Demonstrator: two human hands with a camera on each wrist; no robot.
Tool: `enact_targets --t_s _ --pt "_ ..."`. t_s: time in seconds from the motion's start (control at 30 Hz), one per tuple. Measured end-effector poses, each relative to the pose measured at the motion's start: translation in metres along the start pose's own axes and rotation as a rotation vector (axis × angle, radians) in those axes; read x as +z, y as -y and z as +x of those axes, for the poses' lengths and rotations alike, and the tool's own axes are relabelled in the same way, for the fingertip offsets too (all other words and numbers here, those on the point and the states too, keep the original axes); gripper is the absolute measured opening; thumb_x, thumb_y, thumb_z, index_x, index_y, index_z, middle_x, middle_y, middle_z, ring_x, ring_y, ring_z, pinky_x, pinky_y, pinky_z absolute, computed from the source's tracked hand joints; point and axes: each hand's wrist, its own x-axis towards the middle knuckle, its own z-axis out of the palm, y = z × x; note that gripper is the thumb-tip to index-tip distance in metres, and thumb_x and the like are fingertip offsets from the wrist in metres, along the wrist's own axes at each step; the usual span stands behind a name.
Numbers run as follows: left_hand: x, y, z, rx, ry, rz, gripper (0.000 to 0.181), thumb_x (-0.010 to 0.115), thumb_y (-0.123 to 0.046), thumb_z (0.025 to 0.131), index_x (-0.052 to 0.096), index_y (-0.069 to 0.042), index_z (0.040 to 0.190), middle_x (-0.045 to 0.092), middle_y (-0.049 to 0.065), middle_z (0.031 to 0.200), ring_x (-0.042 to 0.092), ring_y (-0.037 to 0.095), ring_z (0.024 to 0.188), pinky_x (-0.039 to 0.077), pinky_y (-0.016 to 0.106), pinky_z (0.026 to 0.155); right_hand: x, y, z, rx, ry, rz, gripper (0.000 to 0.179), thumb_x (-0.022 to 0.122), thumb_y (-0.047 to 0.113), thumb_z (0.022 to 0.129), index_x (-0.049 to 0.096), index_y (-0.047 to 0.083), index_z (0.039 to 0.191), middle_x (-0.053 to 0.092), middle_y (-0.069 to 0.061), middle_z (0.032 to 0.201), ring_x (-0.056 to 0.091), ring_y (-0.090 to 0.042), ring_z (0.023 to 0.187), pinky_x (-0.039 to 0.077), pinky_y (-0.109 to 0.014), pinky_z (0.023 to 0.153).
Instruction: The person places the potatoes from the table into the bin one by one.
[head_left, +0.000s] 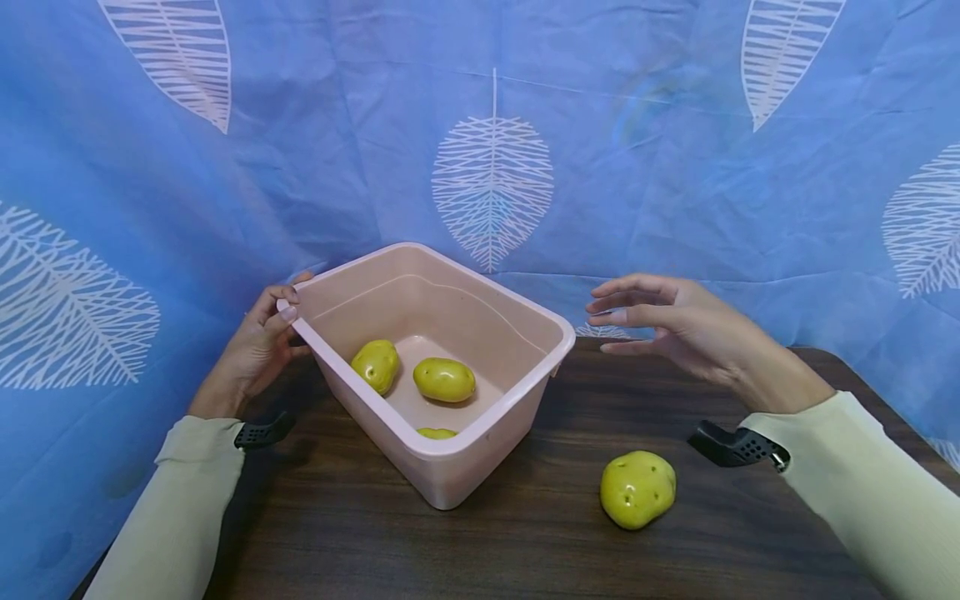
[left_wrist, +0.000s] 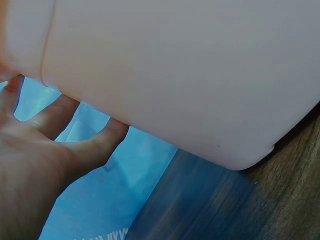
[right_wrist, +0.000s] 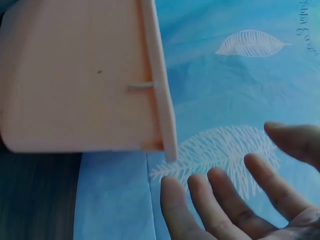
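Note:
A pale pink plastic tub (head_left: pixel 480 462) stands at an angle on the table, and yellow-green potatoes lie inside it. Two of them, a left potato (head_left: pixel 376 367) and a middle potato (head_left: pixel 444 380), show well; a third potato (head_left: pixel 437 433) is mostly hidden behind the near wall. My left hand (head_left: pixel 258 350) grips the tub's rim at its left corner, thumb over the edge and fingers outside. Apart from the tub, to its right, my right hand (head_left: pixel 667 325) hovers with fingers loosely spread and holds nothing. Another potato (head_left: pixel 637 490) lies on the table below the right hand.
The dark wooden table (head_left: pixel 555 542) ends at a blue cloth (head_left: pixel 637 192) with white leaf prints, which hangs close behind the tub. A black wrist strap (head_left: pixel 738 444) sits at the right sleeve, another strap (head_left: pixel 264 431) at the left.

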Motion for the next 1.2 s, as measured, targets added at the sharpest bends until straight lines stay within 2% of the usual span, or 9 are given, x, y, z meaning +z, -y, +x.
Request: enact_targets --t_s 0.2,0.43,0.6,0.83,1.03,1.2 --pt "0.001 0.0 0.0 -0.006 -0.002 0.008 0.014 0.053 -0.016 0.107 0.052 -0.03 0.111 0.015 0.0 0.175 0.031 0.037 0.143 0.053 0.038 0.089 -0.011 -0.016 -0.013 -0.058 0.042 -0.014 0.035 0.061 0.004 0.104 0.06 0.008 0.139 0.063 -0.007 0.139 0.066 -0.02 0.126 0.059 -0.042 0.097" --pt "-0.001 0.0 -0.001 0.0 -0.007 0.0 0.015 0.053 -0.016 0.107 0.052 -0.03 0.111 0.015 0.0 0.175 0.038 0.03 0.135 0.053 0.038 0.088 -0.017 -0.036 -0.024 -0.079 0.134 -0.048 0.041 0.057 0.003 0.105 0.055 0.006 0.146 0.062 -0.008 0.145 0.063 -0.021 0.131 0.057 -0.04 0.102" --pt "-0.002 0.001 -0.002 0.003 -0.012 -0.004 0.014 0.053 -0.016 0.107 0.053 -0.03 0.11 0.015 0.001 0.175 0.041 0.029 0.134 0.054 0.038 0.087 -0.019 -0.053 -0.032 -0.085 0.159 -0.104 0.042 0.056 0.004 0.106 0.052 0.005 0.148 0.06 -0.009 0.147 0.062 -0.018 0.132 0.056 -0.037 0.103" --pt "-0.001 0.001 -0.001 0.003 -0.01 -0.015 0.014 0.053 -0.016 0.107 0.053 -0.03 0.11 0.016 0.001 0.175 0.041 0.028 0.134 0.054 0.039 0.088 -0.024 -0.083 -0.037 -0.195 0.259 -0.157 0.045 0.055 -0.006 0.103 0.051 -0.001 0.147 0.06 -0.007 0.149 0.061 -0.016 0.134 0.056 -0.037 0.103" --pt "0.0 0.0 -0.001 0.005 -0.011 -0.009 0.014 0.053 -0.015 0.107 0.053 -0.029 0.111 0.017 0.001 0.174 0.042 0.028 0.133 0.054 0.04 0.089 -0.022 -0.103 -0.041 -0.189 0.365 -0.112 0.046 0.059 -0.005 0.101 0.052 -0.001 0.146 0.058 -0.002 0.151 0.057 -0.01 0.137 0.052 -0.03 0.107" --pt "0.001 0.0 0.0 -0.002 -0.012 0.007 0.015 0.054 -0.016 0.107 0.052 -0.029 0.112 0.017 0.002 0.174 0.039 0.03 0.135 0.054 0.038 0.089 -0.018 -0.114 -0.045 -0.154 0.39 -0.146 0.046 0.062 -0.004 0.1 0.053 -0.002 0.145 0.058 0.003 0.15 0.054 -0.002 0.137 0.05 -0.025 0.108"
